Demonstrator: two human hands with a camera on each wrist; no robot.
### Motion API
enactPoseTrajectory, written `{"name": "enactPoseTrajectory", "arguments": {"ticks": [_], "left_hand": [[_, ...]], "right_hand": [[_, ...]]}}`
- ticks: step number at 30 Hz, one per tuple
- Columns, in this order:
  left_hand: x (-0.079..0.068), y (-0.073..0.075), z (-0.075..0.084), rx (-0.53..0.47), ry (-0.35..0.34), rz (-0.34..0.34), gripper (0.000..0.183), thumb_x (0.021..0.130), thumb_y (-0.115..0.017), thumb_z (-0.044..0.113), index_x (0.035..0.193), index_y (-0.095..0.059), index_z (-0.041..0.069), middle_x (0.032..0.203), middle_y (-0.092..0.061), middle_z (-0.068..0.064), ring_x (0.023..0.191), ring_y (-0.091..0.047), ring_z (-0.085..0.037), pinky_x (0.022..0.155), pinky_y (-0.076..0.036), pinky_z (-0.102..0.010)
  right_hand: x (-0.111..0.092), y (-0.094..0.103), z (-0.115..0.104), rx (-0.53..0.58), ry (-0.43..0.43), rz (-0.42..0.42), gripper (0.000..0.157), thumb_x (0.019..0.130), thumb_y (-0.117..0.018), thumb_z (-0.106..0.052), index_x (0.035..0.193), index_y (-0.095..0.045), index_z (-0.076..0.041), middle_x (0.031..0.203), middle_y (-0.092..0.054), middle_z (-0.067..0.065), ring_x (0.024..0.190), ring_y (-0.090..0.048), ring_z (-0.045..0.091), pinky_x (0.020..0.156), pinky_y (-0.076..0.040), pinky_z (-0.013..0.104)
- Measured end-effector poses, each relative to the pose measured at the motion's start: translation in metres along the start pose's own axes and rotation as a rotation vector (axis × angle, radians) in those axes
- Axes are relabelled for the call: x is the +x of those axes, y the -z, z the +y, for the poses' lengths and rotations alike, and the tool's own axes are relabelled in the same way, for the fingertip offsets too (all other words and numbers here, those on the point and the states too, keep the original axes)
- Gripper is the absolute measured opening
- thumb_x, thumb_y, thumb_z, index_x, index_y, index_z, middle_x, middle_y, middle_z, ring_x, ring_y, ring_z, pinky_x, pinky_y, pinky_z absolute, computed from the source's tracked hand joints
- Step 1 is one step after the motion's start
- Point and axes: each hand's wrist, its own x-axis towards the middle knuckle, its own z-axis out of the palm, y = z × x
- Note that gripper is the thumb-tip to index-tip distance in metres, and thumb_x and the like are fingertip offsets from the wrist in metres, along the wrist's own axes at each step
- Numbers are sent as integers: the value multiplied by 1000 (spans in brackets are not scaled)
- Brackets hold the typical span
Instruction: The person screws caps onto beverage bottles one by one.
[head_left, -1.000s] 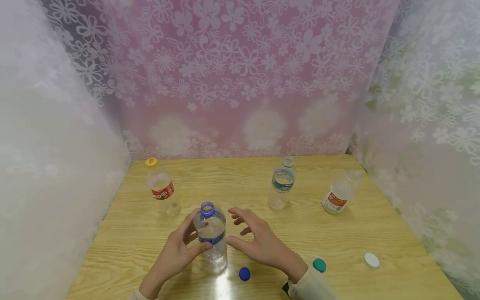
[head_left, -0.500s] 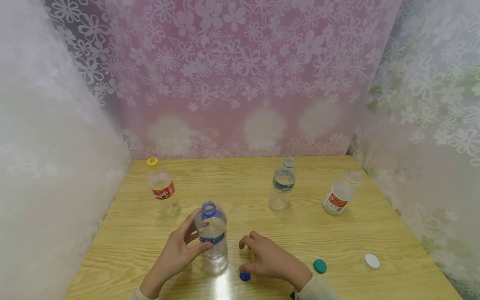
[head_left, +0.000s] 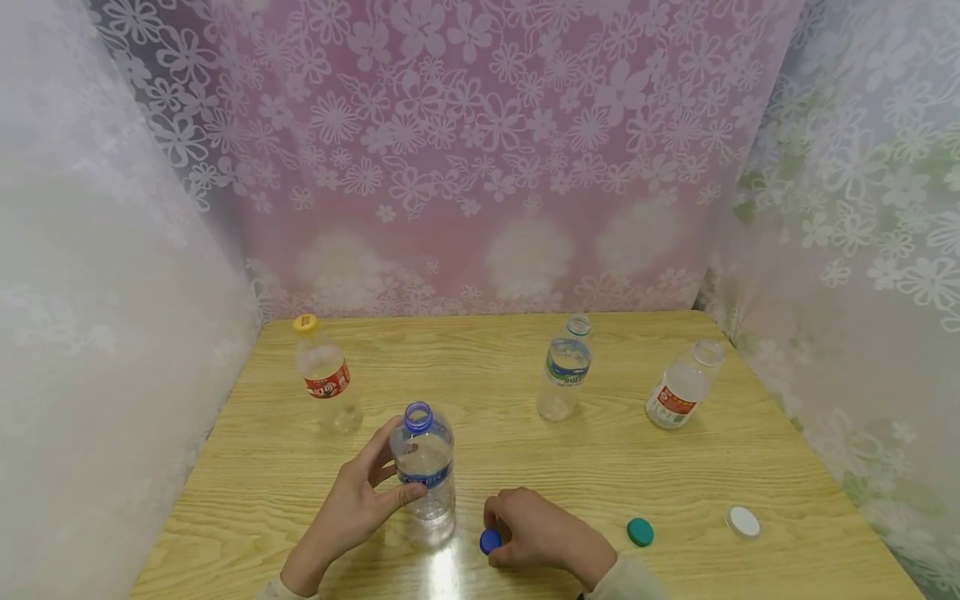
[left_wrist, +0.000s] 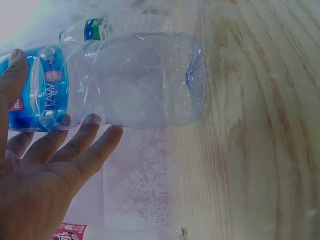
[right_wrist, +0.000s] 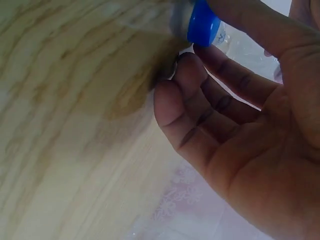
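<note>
My left hand (head_left: 358, 507) holds an uncapped clear plastic bottle (head_left: 433, 500) with a blue label and a blue neck ring, upright on the table. In the left wrist view the thumb lies over the bottle's label (left_wrist: 50, 87) and the fingers reach along its other side. Right of the bottle, my right hand (head_left: 542, 533) pinches a blue bottle cap (head_left: 491, 541) between thumb and forefinger, low at the tabletop. The right wrist view has the same blue cap (right_wrist: 204, 24) at the fingertips, with the other fingers curled below it.
A red-labelled bottle (head_left: 327, 383) with a yellow cap stands at the left. Two uncapped bottles stand farther right: a blue-green-labelled bottle (head_left: 566, 367) and a red-and-white-labelled bottle (head_left: 678, 392). A green cap (head_left: 640, 532) and a white cap (head_left: 743, 522) lie on the wooden table (head_left: 705, 467).
My right hand has moved from beside the bottle down to the blue cap and now pinches it. The left hand and its bottle have stayed in place.
</note>
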Motion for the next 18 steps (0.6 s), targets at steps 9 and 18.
{"name": "enactPoseTrajectory", "arguments": {"ticks": [9, 18], "left_hand": [[0, 1, 0, -2, -6, 2, 90, 91, -84, 14, 165, -34, 23, 145, -63, -15, 132, -65, -20, 104, -56, -26], [-1, 1, 0, -11, -20, -4, 91, 91, -84, 13, 166, -33, 21, 147, -61, -16, 132, -64, -18, 105, -55, -24]], "right_hand": [[7, 15, 0, 58, 28, 63, 18, 89, -79, -16, 103, -69, -11, 81, -65, -9, 66, -50, -4, 62, -48, 16], [9, 64, -18, 99, 181, 353, 17, 91, -74, -7, 103, -66, -15, 88, -63, -10, 72, -59, 11, 67, -51, 19]]}}
